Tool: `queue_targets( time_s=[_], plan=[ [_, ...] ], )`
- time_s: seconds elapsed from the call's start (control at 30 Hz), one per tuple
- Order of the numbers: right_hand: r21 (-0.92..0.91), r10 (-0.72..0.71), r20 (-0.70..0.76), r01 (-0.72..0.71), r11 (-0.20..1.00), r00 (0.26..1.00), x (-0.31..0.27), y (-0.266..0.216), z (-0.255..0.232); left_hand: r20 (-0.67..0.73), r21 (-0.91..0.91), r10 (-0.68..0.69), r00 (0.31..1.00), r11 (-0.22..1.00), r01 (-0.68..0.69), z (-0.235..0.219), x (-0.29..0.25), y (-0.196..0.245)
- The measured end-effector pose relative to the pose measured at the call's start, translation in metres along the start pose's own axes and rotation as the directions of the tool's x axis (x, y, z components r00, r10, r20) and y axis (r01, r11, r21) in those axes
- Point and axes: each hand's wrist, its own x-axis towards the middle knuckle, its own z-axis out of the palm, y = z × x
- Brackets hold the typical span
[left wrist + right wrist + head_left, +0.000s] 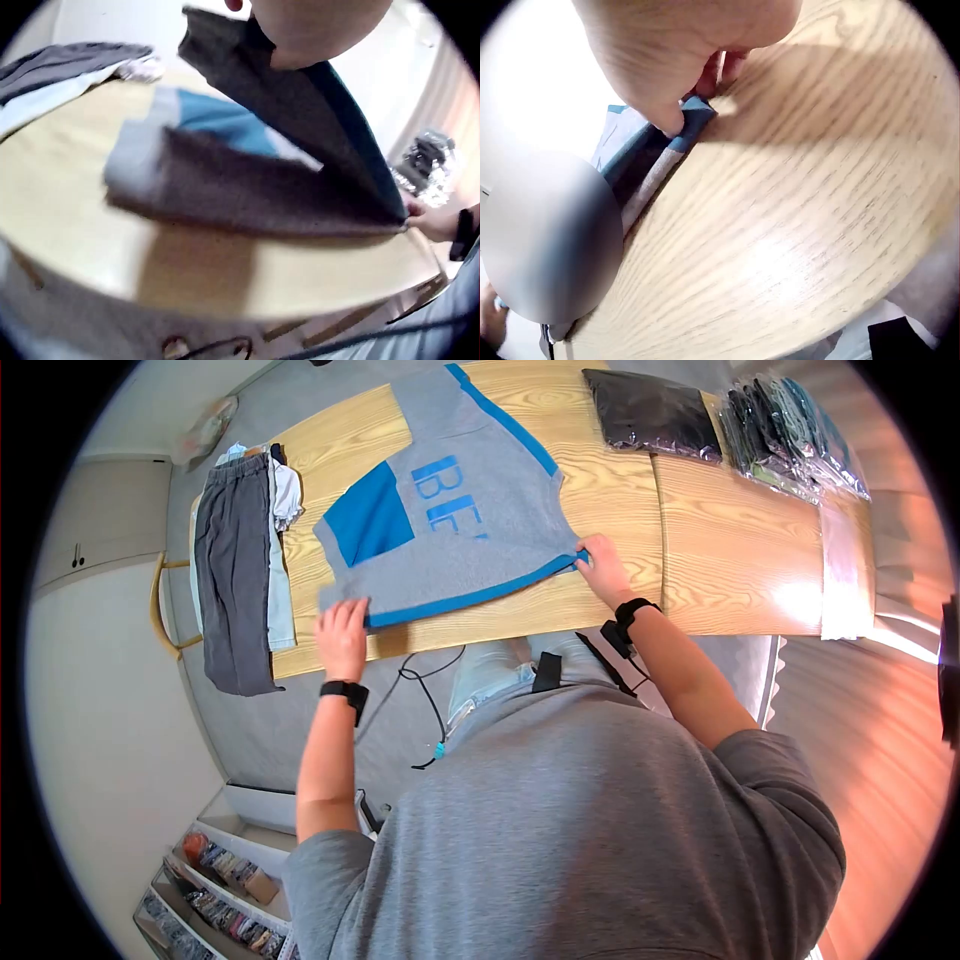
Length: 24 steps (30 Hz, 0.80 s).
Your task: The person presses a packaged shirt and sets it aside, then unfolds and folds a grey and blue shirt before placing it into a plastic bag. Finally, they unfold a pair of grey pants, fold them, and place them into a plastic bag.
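A grey sweatshirt (pixel 480 550) with blue panels, blue lettering and a blue hem band lies on the table. My left hand (pixel 342 640) pinches the left end of the hem, and in the left wrist view that hand (pixel 322 26) holds the hem edge raised, showing the dark inside of the garment (pixel 247 184). At the hem's right corner, my right hand (pixel 605 570) pinches the blue band. The right wrist view shows that hand (pixel 697 52) with thumb and fingers on the blue corner (pixel 696 120), low over the wood.
Dark grey trousers (pixel 235 560) and pale clothes hang over the table's left end. A black bagged garment (pixel 655 415) and several bagged clothes (pixel 790 435) lie at the back right. The wooden table (pixel 740 550) has its near edge by my body; shelves (pixel 215 890) stand lower left.
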Motion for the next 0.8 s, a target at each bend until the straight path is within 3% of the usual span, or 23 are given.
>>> queue_targets(
  time_s=[0.1,0.23,0.3,0.37,0.43,0.47,0.53,0.7,0.77,0.8],
  plan=[
    [-0.02,0.059,0.005,-0.059,0.998,0.998,-0.002,-0.006,0.002,0.177,0.032,-0.185,0.967,0.983,0.182,0.059,-0.053,0.001],
    [-0.129,0.062,0.019,-0.059,0.99,0.998,-0.005,-0.011,0.006,0.138,-0.039,-0.323,0.936,0.943,0.331,0.073,-0.053,0.011],
    [-0.155,0.04,0.013,-0.037,0.987,0.999,-0.005,-0.01,0.007,0.196,-0.039,-0.358,0.913,0.927,0.372,0.064,-0.035,0.004],
    [-0.107,0.091,0.03,-0.088,0.99,0.995,-0.003,-0.009,0.006,0.106,-0.087,-0.343,0.933,0.932,0.353,0.046,-0.007,-0.009],
    [-0.127,0.061,0.042,-0.055,0.99,0.997,-0.001,-0.006,0.006,-0.02,-0.105,-0.32,0.947,0.943,0.317,0.027,0.021,-0.02],
    [-0.148,0.038,0.045,-0.031,0.989,0.998,-0.001,-0.004,0.007,-0.016,-0.096,-0.33,0.944,0.94,0.327,0.015,0.031,-0.025],
    [-0.148,0.031,0.048,-0.024,0.989,0.998,-0.002,-0.003,0.008,-0.194,-0.165,-0.186,0.963,0.974,0.155,-0.001,0.041,-0.034],
    [-0.139,0.036,-0.001,-0.036,0.99,0.999,-0.002,-0.004,0.011,-0.112,-0.007,-0.149,0.982,0.989,0.15,0.052,-0.005,-0.034],
    [-0.142,0.03,0.006,-0.029,0.989,1.0,-0.003,-0.001,0.014,0.099,-0.079,-0.122,0.988,0.988,0.13,0.078,-0.026,-0.03],
    [-0.125,0.079,0.013,-0.077,0.989,0.997,-0.003,-0.001,0.014,0.105,-0.078,-0.123,0.987,0.988,0.132,0.082,-0.03,-0.029]
  ],
)
